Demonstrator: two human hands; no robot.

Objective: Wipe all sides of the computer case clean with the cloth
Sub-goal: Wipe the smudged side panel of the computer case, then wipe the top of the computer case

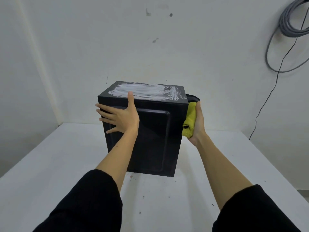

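While the left hand (119,117) presses flat on the computer case (147,131) standing on the table (50,164), the right hand (197,121) grips the cloth (189,121) against its right side. White smears on top suggest much wiping remains.

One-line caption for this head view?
Left hand steadies black computer case; right hand presses yellow cloth to its side.

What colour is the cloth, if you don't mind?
Yellow cloth, clearest in the head view.

Matt black case (150,131); fuzzy yellow cloth (189,121).
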